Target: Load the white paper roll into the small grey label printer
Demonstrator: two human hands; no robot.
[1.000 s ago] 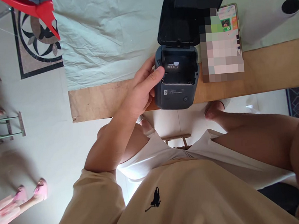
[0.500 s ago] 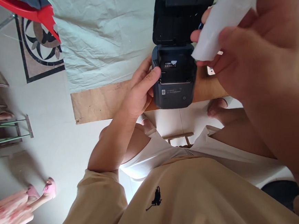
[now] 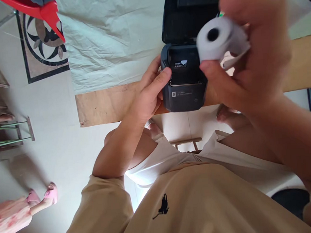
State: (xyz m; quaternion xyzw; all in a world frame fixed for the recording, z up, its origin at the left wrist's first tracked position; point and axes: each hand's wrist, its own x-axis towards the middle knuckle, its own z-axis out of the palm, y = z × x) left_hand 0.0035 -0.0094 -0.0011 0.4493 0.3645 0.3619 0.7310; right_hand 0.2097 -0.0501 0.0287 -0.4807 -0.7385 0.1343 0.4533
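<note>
A dark label printer (image 3: 187, 92) with its lid (image 3: 177, 25) swung up sits near the table's front edge. My left hand (image 3: 150, 90) grips its left side, thumb over the rim. Inside the bare compartment a small printed sticker (image 3: 180, 64) shows. Above the printer's right side, my right hand (image 3: 255, 58) holds a white paper roll (image 3: 215, 50), fingers wrapped round it. The roll's dark core hole faces left toward me, and a loose strip of paper hangs off its right side. The roll hides part of the lid and the printer's right rim.
A pale green cloth (image 3: 111, 37) covers most of the wooden table (image 3: 101, 106). At the far left stand a red chair (image 3: 36, 11) and a green-legged stool (image 3: 8, 133). Another person's feet in pink slippers (image 3: 51, 193) are on the floor at lower left.
The white roll has turned in my right hand, so its end and core hole now show instead of its side. My left hand still holds the printer, which appears slightly further right.
</note>
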